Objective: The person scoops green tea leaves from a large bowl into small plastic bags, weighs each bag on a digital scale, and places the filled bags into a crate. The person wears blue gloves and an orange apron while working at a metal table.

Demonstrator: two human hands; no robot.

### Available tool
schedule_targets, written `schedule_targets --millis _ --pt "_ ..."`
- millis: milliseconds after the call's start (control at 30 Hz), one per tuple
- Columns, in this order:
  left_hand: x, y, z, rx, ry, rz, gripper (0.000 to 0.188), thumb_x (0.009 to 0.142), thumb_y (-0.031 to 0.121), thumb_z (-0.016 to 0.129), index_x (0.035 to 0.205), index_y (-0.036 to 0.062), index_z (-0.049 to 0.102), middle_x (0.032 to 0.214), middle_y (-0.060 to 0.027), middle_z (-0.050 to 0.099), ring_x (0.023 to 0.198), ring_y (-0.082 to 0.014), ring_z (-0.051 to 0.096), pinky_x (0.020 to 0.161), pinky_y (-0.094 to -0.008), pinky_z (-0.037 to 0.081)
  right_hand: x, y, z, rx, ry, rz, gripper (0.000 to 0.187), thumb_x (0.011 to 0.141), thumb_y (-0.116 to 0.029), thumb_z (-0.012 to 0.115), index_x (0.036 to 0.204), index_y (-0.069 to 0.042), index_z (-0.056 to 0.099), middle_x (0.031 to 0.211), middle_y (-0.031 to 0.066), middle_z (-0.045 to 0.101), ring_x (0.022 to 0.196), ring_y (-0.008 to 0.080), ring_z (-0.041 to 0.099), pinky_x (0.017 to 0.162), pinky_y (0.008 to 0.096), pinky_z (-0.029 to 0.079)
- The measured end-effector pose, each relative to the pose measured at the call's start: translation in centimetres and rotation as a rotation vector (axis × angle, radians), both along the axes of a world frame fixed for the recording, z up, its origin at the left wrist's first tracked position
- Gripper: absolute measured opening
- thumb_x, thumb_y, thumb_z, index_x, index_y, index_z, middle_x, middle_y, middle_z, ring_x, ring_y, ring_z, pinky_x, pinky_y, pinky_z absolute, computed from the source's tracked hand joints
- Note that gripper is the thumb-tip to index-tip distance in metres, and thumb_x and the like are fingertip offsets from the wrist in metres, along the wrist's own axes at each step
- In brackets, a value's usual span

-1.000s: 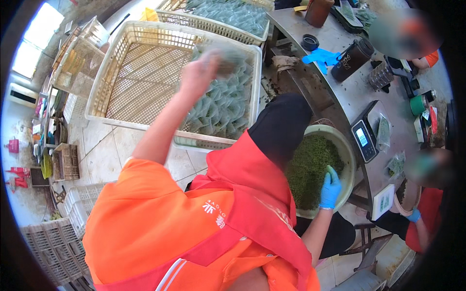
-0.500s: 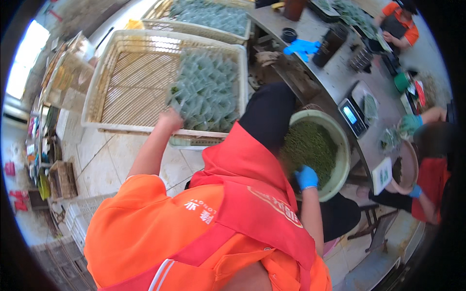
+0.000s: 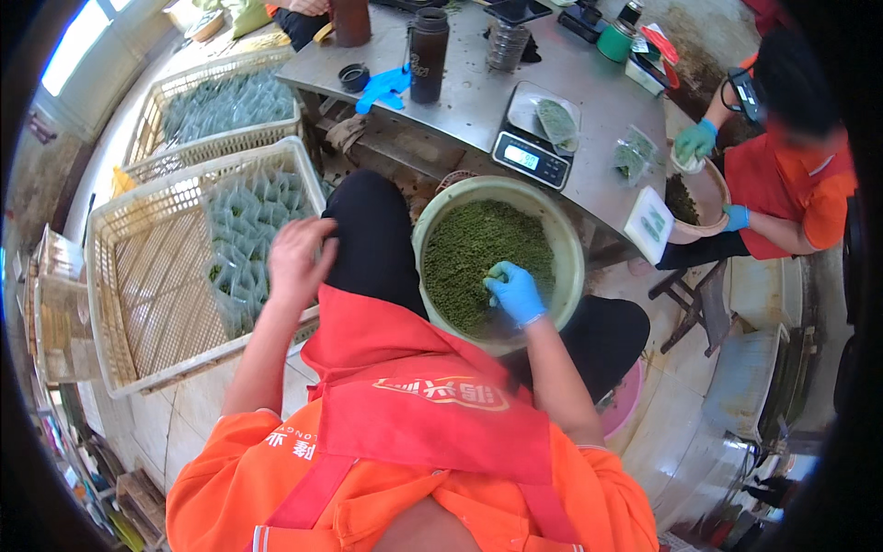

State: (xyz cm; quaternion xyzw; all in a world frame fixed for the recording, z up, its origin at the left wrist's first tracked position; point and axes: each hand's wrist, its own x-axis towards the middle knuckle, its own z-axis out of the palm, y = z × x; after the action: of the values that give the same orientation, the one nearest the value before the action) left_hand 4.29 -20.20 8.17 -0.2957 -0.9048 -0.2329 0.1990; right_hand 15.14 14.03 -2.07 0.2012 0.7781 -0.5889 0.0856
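My right hand (image 3: 515, 293), in a blue glove, is inside a pale green basin (image 3: 572, 253), its fingers drawn together at the tips. What they pinch, if anything, is too small to make out. Small dark green grains (image 3: 464, 239) fill much of the basin, which rests by my knees. My bare left hand (image 3: 299, 262) hovers with fingers spread near the right side of a cream plastic crate (image 3: 156, 304). Clear plastic bags (image 3: 258, 244) stand packed in that crate's right part, some with green showing inside.
A second crate (image 3: 225, 92) of bags is farther back. The metal table (image 3: 460, 101) ahead carries a scale (image 3: 531, 156) with a bag on its pan, a dark bottle (image 3: 430, 55) and a blue glove (image 3: 384, 87). At right, a gloved co-worker (image 3: 782, 184) handles a pinkish basin (image 3: 727, 198).
The view has turned toward the right and the table. My left hand has left the crate's near edge and is lifted with fingers spread. My right hand stays in the basin, now over the grains.
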Motion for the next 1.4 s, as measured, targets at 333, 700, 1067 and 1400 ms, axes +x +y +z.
schedule_targets --millis 333,700,1067,1400 --pt "-4.9 17.1 -2.6 0.054 -0.29 -0.462 0.018 0.079 0.023 0.063 0.093 0.012 0.066 0.077 -0.0082 0.066 0.069 -0.0251 0.064 0.061 -0.0341 0.051 -3.3 3.9 5.5 0.653 0.422 0.011 0.033 0.085 -0.025 0.058 0.113 -0.009 0.06 0.119 0.0174 0.055 0.105 0.0324 0.055 0.09 0.0377 0.045" --pt "-6.7 18.7 -5.5 0.179 -0.643 -0.301 0.02 0.083 0.019 0.062 0.099 0.0079 0.065 0.076 -0.0065 0.067 0.067 -0.0142 0.066 0.062 -0.0273 0.05 -15.1 9.0 9.4 0.999 0.3 -0.163 0.042 0.08 -0.009 0.052 0.121 -0.014 0.051 0.119 0.0147 0.051 0.088 0.0361 0.059 0.076 0.0418 0.049" --pt "-4.2 22.0 -4.5 0.538 -0.705 -0.553 0.037 0.078 0.01 0.064 0.115 0.0106 0.056 0.109 -0.0074 0.062 0.066 -0.0137 0.061 0.061 -0.0282 0.05 -7.3 4.0 6.3 -0.296 0.414 -0.298 0.015 0.081 0.004 0.058 0.094 -0.002 0.055 0.082 0.0036 0.058 0.063 0.0115 0.059 0.058 0.0247 0.049" --pt "-4.6 21.3 -6.9 0.514 -1.199 -0.541 0.021 0.085 0.014 0.064 0.099 -0.0014 0.059 0.079 -0.004 0.063 0.059 -0.0083 0.059 0.053 -0.0238 0.048 -5.3 3.8 7.4 -0.505 0.301 -0.283 0.017 0.086 -0.004 0.056 0.103 -0.001 0.058 0.084 0.0074 0.063 0.07 0.0158 0.064 0.063 0.0272 0.053"
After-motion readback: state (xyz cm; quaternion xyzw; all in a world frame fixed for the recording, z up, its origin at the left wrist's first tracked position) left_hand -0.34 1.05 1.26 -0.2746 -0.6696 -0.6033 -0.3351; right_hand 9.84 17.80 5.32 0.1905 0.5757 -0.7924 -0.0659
